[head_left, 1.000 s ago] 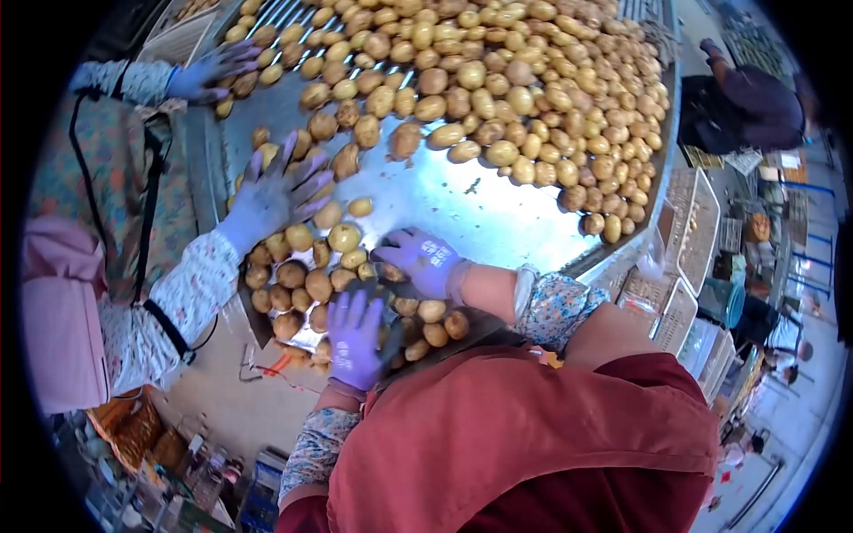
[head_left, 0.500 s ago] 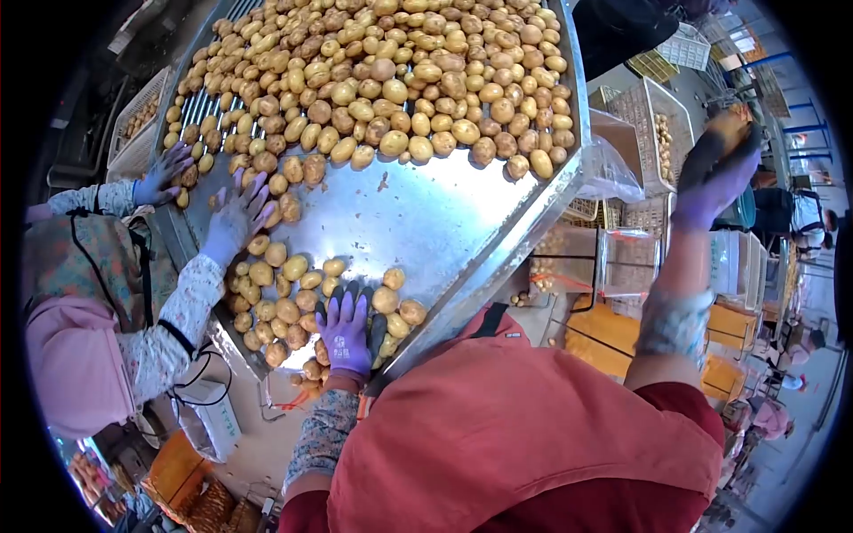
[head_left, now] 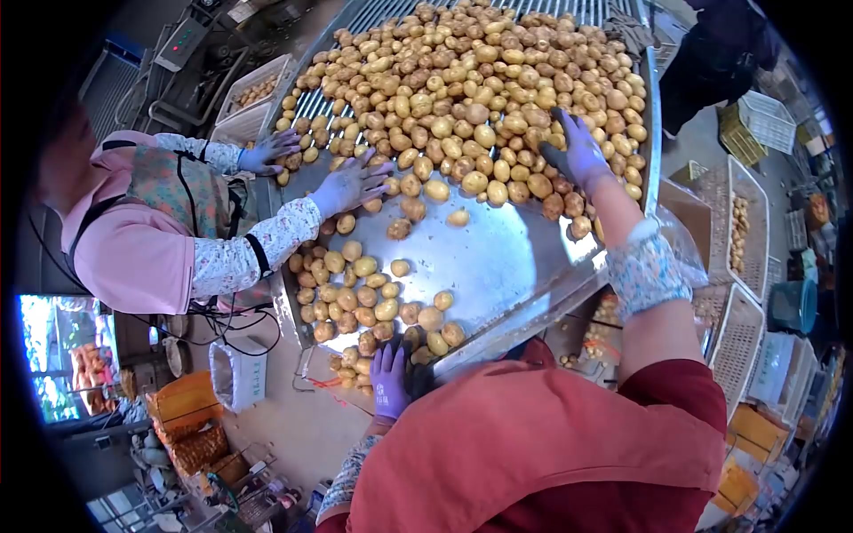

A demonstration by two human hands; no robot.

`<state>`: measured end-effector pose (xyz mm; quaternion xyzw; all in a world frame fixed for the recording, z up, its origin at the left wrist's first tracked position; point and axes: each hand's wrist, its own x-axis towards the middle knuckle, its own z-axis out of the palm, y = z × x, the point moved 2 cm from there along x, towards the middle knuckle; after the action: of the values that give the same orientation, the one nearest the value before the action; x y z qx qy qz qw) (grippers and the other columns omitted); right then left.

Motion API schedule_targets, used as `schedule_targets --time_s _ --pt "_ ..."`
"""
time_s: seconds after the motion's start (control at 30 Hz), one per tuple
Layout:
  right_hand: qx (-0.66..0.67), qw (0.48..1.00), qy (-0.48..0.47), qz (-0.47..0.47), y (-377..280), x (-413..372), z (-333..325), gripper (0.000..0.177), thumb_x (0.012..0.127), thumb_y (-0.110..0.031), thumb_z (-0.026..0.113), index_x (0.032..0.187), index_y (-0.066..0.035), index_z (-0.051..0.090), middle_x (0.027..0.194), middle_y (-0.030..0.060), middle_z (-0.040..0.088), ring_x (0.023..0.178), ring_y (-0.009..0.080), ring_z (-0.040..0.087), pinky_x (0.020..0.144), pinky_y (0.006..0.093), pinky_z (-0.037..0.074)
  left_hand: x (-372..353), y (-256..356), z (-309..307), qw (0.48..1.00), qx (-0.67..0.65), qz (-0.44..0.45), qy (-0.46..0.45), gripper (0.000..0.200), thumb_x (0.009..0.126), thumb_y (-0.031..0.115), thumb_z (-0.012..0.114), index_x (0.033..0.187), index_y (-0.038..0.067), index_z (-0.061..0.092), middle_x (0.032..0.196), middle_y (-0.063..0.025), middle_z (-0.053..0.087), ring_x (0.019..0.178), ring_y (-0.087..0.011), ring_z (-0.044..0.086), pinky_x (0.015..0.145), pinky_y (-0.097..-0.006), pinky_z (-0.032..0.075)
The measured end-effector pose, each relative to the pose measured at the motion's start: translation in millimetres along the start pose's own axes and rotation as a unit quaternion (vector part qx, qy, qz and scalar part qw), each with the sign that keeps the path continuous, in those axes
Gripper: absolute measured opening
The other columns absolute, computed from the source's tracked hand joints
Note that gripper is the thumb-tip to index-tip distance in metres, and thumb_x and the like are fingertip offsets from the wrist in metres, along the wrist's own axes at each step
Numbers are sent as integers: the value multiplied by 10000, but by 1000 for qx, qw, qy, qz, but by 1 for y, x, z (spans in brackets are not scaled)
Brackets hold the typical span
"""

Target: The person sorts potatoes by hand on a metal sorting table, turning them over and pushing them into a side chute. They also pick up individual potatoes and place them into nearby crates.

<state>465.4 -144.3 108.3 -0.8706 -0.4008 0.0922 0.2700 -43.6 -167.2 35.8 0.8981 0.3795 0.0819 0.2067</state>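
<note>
A big pile of potatoes [head_left: 471, 98] lies on the slatted upper part of a metal sorting table [head_left: 498, 258]. My right hand [head_left: 582, 155], in a purple and dark glove, rests at the right side of the pile, fingers spread against the potatoes. At the table's lower lip my left hand [head_left: 391, 377], gloved alike, touches a smaller group of potatoes [head_left: 364, 298] with its fingers stretched out. Several potatoes [head_left: 351, 366] show just below the lip beside that hand. Neither hand visibly grips a potato.
A co-worker [head_left: 142, 231] stands at the left, both gloved hands [head_left: 351, 185] at the pile's edge. White crates [head_left: 742, 222] stand at right; another person [head_left: 715, 62] is beyond. A white bin [head_left: 238, 373] and filled orange sacks [head_left: 187, 417] sit at lower left.
My right hand has come from the far right, where it held a brownish object, onto the pile. The view has shifted. A few potatoes have come loose onto the bare metal by the co-worker's hands.
</note>
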Motion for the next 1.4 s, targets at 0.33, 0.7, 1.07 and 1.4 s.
schedule_targets --time_s 0.33,0.7,1.07,1.4 --pt "-117 970 -196 -81 -24 33 78 546 791 -222 671 1321 -208 539 1296 188 524 1153 384 578 933 469 503 71 59 3 996 -72 -7 50 500 852 201 656 1293 11 520 1343 -224 510 1244 -427 466 1041 -501 362" --pt "-19 964 140 -224 73 -90 -110 539 786 -37 631 1310 -109 530 1136 205 565 1084 369 570 904 438 488 87 49 48 989 112 -75 -61 705 851 258 638 1437 -29 372 1497 -210 364 1405 -393 298 1171 -472 213" --pt "-33 997 76 10 186 98 -125 568 887 -368 659 1350 -70 523 1314 199 565 1223 370 519 1062 407 396 105 80 31 987 85 -118 -67 651 868 340 629 1405 29 430 1452 -218 416 1345 -434 352 1134 -515 248" --pt "-64 998 8 -8 152 141 -25 595 808 -523 685 1240 -118 621 1032 228 634 995 409 582 900 476 474 78 13 48 858 -80 -476 177 569 966 252 577 1427 -17 379 1409 -198 471 1281 -330 456 1097 -432 329"
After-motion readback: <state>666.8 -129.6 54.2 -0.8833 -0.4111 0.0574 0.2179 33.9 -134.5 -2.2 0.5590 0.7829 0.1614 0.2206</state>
